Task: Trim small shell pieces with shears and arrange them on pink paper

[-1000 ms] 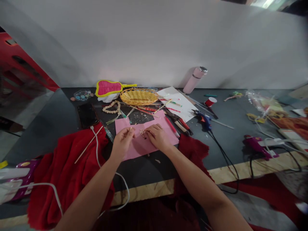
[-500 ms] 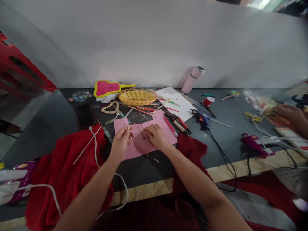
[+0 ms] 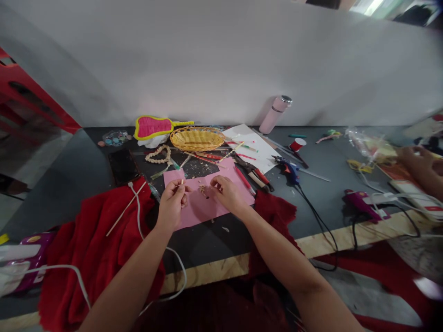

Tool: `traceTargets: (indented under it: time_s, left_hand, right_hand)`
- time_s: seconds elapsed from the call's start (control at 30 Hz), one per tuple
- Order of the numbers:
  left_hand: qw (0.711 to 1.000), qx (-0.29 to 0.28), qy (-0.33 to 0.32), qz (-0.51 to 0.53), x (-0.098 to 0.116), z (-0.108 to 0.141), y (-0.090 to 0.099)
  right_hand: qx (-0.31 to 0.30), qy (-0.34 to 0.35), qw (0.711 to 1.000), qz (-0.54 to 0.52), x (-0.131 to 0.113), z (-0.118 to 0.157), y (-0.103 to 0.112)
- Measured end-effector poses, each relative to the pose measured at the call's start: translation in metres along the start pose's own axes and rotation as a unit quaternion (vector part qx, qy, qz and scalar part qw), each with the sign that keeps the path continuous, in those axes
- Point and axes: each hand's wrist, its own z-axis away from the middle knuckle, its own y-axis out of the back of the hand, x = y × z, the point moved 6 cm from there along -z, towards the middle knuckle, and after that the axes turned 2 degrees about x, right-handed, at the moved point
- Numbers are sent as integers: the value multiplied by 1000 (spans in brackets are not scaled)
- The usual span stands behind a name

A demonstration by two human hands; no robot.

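Observation:
My left hand (image 3: 172,200) is closed in a pinch around a short pale stick (image 3: 182,182), whose tip pokes up past the thumb. Over the right part of a pink paper sheet (image 3: 197,216) is my right hand (image 3: 228,193), its thumb and fingertips drawn together; anything between them is too small to make out. Between the hands, a small heap of pale bits (image 3: 202,189) lies on the paper. Just behind the paper sits a heart-shaped beaded piece (image 3: 157,158) with a tassel.
A wicker basket (image 3: 197,138), pliers (image 3: 258,175), a blue glue gun (image 3: 290,170) with its cable and a pink bottle (image 3: 275,114) stand or lie behind. Red cloth (image 3: 93,249), carrying a thin stick (image 3: 126,209) and white cable, covers the left. Another person's hand (image 3: 420,166) is at right.
My right hand has lifted back from the heap of pale bits, its fingertips now curled together. My left hand, still pinching the short stick, has shifted slightly left.

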Motion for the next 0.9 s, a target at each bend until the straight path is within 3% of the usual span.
traceTargets:
  time_s: [0.2, 0.43, 0.67, 0.77, 0.9]
  left_hand:
    - [1000, 11, -11, 10, 2, -1, 3]
    - [1000, 12, -14, 19, -2, -5, 7]
    - [999, 13, -5, 33, -1, -4, 6]
    - [1000, 13, 1, 14, -1, -4, 6]
    - [1000, 3, -3, -13, -1, -3, 4]
  right_hand:
    - [-99, 82, 986, 105, -15, -17, -8]
    - [-165, 44, 973, 154, -10, -59, -33]
    - [-190, 57, 970, 140, -18, -78, -54]
    - [-175, 50, 975, 129, -23, -80, -48]
    - [-140, 45, 985, 90, -32, -61, -19]
